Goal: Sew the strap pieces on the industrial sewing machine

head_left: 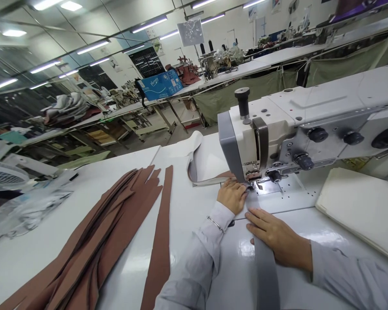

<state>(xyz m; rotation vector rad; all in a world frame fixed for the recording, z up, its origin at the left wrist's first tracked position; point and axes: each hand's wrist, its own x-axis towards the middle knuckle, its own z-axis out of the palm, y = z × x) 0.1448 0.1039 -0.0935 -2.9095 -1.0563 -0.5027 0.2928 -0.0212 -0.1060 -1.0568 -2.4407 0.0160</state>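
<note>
While the left hand point(232, 196) is pinching one grey strap point(264, 271) beside a sewing machine's presser foot point(252, 174), the right hand point(278, 234) is pressing flat on it, fingers spread. One loose matte brown strip point(160, 245) is lying beside a fanned pile of brown strips point(100, 232), lower left of the frame, on a glossy white table point(187, 193).

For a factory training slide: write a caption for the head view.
Left hand and right hand press a grey strap at the foot of an industrial sewing machine, cut brown strips lying alongside.
</note>
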